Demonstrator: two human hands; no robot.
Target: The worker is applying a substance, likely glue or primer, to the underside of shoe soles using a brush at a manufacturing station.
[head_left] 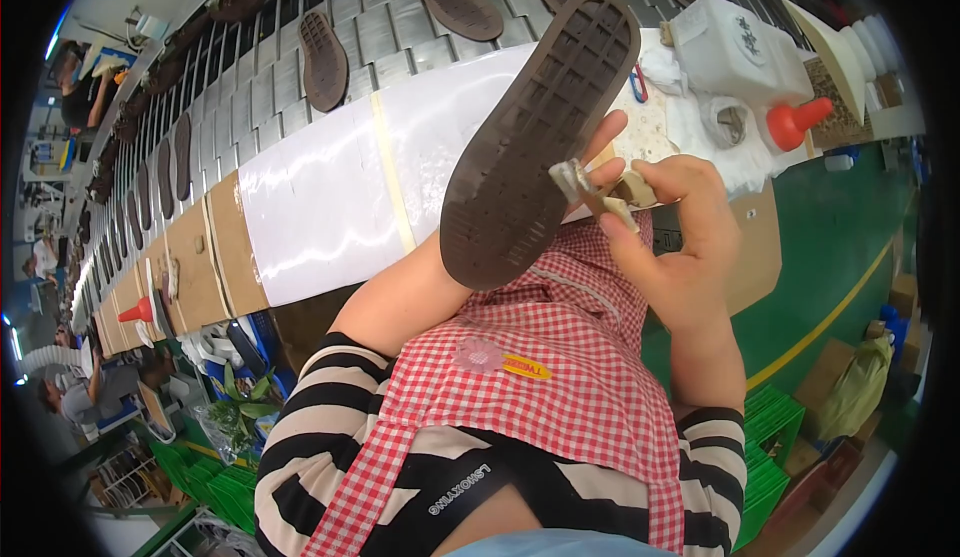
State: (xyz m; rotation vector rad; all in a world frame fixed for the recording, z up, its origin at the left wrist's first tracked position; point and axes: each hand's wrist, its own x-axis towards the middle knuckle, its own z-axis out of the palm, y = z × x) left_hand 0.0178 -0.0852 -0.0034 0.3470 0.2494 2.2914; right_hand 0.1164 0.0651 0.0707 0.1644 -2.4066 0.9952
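The brown, ridged, rubber-looking sole (535, 152) seems light, flexible; its three-o'clock edge suits holding. Left grip (606, 135) clamps it; right grip (710, 232) pinches small beige piece (637, 189).

A dark brown shoe sole (525, 157) slants in the left hand (606, 135), gridded wide end uppermost, tread face showing. The right hand (690, 232) pinches a small pale-and-brown piece (632, 190) by its edge.

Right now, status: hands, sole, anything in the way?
Left hand gripping brown shoe sole, tread facing camera. Right hand pinching small pale item, kind unclear, overlapping sole's edge. White jug beyond right hand.
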